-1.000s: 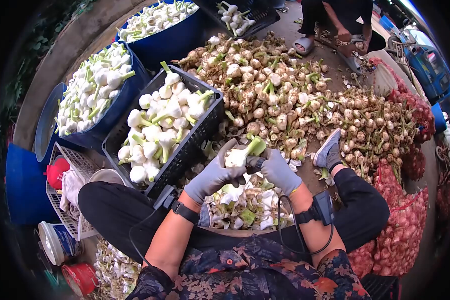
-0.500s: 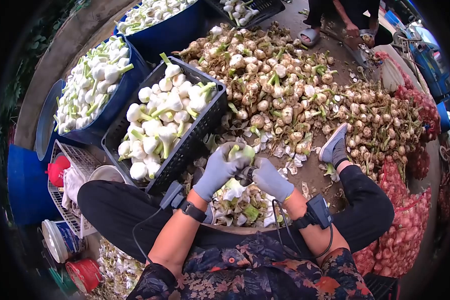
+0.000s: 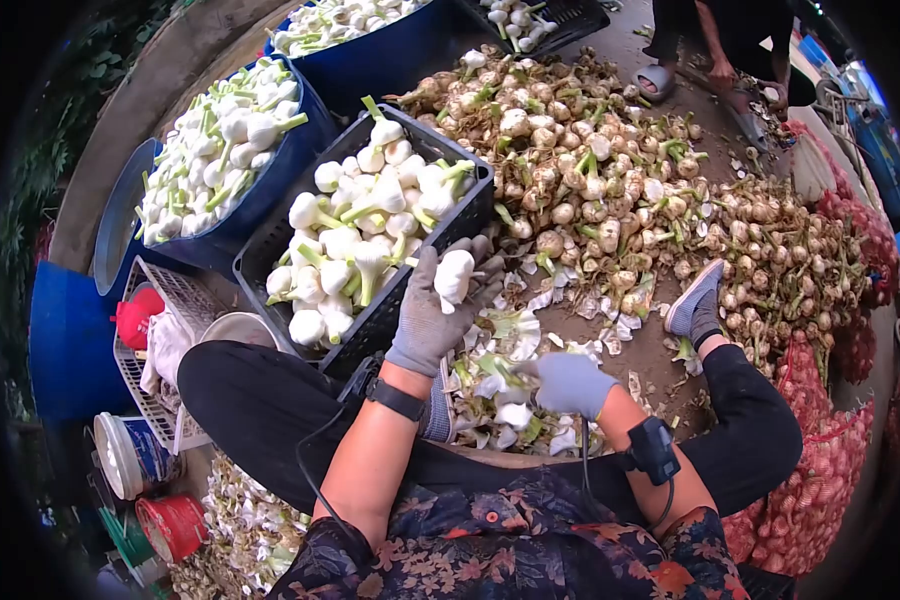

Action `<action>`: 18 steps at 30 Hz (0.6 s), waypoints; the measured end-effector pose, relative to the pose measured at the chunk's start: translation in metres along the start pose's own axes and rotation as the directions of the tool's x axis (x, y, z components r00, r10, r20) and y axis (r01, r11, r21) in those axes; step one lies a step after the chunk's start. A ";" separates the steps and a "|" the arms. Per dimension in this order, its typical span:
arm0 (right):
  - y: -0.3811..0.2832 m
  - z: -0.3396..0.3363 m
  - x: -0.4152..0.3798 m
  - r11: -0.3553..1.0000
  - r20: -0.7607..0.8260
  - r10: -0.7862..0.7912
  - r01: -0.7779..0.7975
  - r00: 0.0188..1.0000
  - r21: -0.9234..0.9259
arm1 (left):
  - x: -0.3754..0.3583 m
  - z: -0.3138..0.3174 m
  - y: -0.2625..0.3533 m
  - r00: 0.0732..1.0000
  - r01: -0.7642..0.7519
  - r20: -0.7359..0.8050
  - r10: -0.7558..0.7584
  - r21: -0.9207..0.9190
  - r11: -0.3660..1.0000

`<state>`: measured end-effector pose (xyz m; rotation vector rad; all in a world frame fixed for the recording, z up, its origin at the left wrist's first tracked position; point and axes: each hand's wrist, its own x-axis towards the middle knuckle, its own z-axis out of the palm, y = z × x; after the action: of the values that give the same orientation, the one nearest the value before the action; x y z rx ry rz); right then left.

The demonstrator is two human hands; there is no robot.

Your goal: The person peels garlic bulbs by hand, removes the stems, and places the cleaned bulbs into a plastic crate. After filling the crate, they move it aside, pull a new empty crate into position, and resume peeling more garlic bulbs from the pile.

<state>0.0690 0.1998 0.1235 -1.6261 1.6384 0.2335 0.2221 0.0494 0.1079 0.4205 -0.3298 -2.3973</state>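
Beside black crate (image 3: 410, 290) rim, left hand (image 3: 432, 318) grips peeled garlic bulb (image 3: 455, 276).

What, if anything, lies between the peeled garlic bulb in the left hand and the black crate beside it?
Nothing visible. The left hand holds the garlic bulb right at the black crate, close to its near rim, with no object between them.

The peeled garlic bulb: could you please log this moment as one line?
left hand: holds peeled garlic bulb beside black crate | right hand: low over peel scraps | unpeeled garlic pile: ahead
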 end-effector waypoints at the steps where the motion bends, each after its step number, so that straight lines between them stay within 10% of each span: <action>1: -0.001 -0.011 -0.005 0.997 -0.201 0.013 0.003 0.980 0.076 | 0.000 -0.001 -0.003 0.999 0.027 0.019 -0.028 0.037 0.999; 3: -0.011 -0.029 0.000 0.805 -0.527 0.066 0.266 0.847 0.529 | 0.002 0.004 -0.012 0.999 0.049 -0.004 -0.049 0.085 0.995; 6: -0.005 -0.013 0.041 0.439 -0.541 0.130 0.441 0.831 0.783 | 0.005 0.013 -0.021 0.976 0.211 0.034 -0.217 0.115 0.971; 7: -0.009 -0.021 0.035 0.553 -0.557 0.106 0.416 0.824 0.722 | 0.003 0.011 -0.023 0.970 0.242 0.005 -0.243 0.095 0.966; 9: -0.015 -0.022 0.029 0.291 -0.351 0.128 0.303 0.928 0.907 | 0.005 -0.006 -0.026 0.884 0.410 0.325 -0.336 -0.196 0.891; 10: -0.020 -0.019 0.029 0.252 -0.435 0.011 0.419 0.900 0.872 | -0.002 -0.005 -0.027 0.956 0.287 -0.042 -0.289 -0.046 0.957; 11: -0.023 -0.016 0.022 0.254 -0.430 0.008 0.414 0.903 0.874 | 0.003 0.000 -0.035 0.953 0.089 -0.304 0.000 0.279 0.956; 13: -0.049 -0.030 -0.009 0.261 -0.307 -0.352 0.407 0.885 0.875 | 0.015 -0.023 -0.025 0.978 0.016 -0.198 0.064 0.381 0.925; 15: -0.054 -0.041 -0.009 0.565 -0.122 -0.376 0.331 0.919 0.756 | 0.021 0.005 -0.009 0.975 0.045 -0.224 0.007 0.225 0.973; 17: -0.023 -0.017 0.019 0.566 -0.217 -0.352 0.392 0.910 0.726 | 0.051 0.011 0.022 0.998 0.038 -0.057 -0.018 0.375 0.926; 18: -0.003 -0.009 0.030 0.828 -0.183 -0.195 0.262 0.964 0.497 | 0.073 0.038 0.040 0.979 -0.047 -0.179 0.094 0.252 0.967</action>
<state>0.0727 0.1706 0.1111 -1.4100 1.4128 -0.4148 0.1774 -0.0235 0.1411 0.7327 -0.5494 -2.2321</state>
